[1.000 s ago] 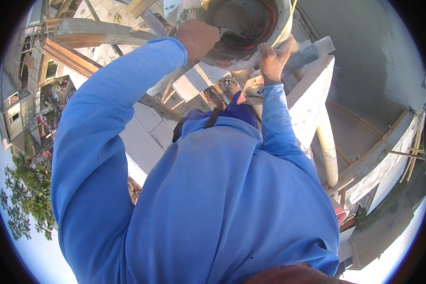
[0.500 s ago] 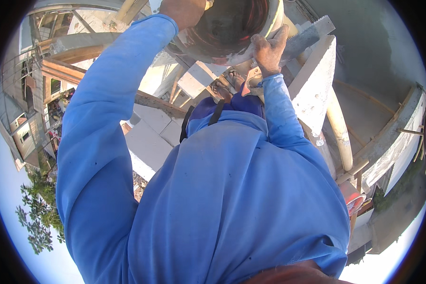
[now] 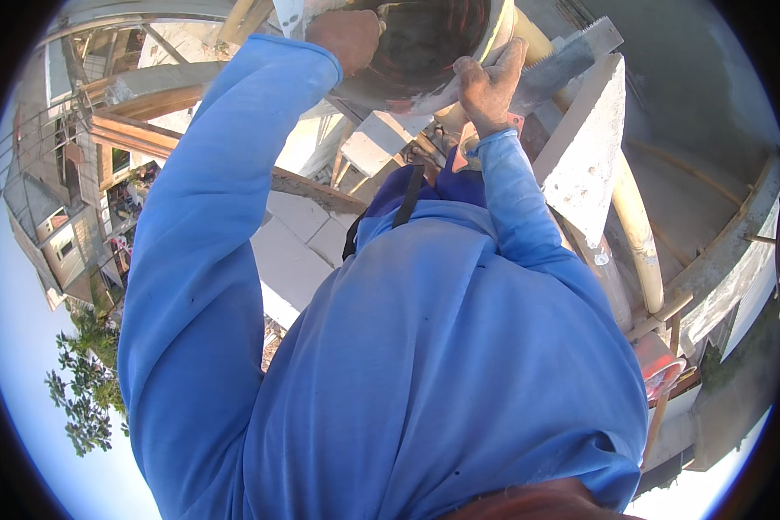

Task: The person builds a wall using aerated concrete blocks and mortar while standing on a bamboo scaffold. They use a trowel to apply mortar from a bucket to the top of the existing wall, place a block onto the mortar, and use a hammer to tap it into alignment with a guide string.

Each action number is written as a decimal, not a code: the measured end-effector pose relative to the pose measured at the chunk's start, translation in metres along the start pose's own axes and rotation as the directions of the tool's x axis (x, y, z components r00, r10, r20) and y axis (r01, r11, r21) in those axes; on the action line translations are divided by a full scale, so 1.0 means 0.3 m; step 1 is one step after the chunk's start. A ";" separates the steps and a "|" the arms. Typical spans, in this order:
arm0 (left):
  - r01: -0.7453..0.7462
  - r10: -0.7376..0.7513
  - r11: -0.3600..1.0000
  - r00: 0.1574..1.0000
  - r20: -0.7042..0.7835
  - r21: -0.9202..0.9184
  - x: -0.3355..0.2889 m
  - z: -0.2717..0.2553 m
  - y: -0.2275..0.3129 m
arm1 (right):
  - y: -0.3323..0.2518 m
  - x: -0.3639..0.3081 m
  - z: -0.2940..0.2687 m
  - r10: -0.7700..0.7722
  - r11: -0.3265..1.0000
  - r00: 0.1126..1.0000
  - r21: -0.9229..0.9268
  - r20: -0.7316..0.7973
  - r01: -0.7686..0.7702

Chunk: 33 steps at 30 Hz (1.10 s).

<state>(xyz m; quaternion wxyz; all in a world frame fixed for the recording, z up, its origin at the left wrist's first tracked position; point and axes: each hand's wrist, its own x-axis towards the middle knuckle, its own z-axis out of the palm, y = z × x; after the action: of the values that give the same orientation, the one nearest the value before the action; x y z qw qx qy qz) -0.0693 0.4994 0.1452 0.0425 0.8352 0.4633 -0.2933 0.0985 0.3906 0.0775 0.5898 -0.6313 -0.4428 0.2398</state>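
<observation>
At the left of the frame, a tree (image 3: 87, 381) stands below buildings. Upper centre-left, the left hand (image 3: 347, 42) is at the bucket's left side; its fingers are curled together around a pale handle (image 3: 383, 14), the rest of that tool not readable. At top centre, the bucket (image 3: 407, 104) is tilted, its dark interior showing. Right of centre, the right hand (image 3: 491, 91) has thumb and fingers clamped on the bucket's right edge. Beside it, upper right, a handsaw (image 3: 572, 62) lies near a pale block (image 3: 585, 152).
</observation>
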 end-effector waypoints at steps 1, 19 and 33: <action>0.032 -0.029 0.998 0.999 0.044 -0.057 -0.054 0.032 0.038 | 0.005 -0.001 0.003 0.021 1.000 1.000 0.002 0.009 -0.022; -0.074 0.073 0.997 0.994 -0.075 -0.006 -0.148 0.017 0.062 | -0.024 -0.033 0.029 0.041 0.999 0.998 -0.014 0.037 -0.040; -0.082 0.081 0.996 0.994 -0.067 -0.024 -0.132 -0.090 0.001 | -0.037 -0.006 0.045 -0.039 0.998 0.999 0.053 0.038 0.037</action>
<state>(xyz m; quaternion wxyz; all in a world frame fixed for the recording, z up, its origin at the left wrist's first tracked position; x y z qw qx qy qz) -0.0727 0.4789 0.1884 0.0503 0.8620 0.4339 -0.2572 0.0833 0.3953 0.0850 0.6019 -0.6024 -0.4597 0.2522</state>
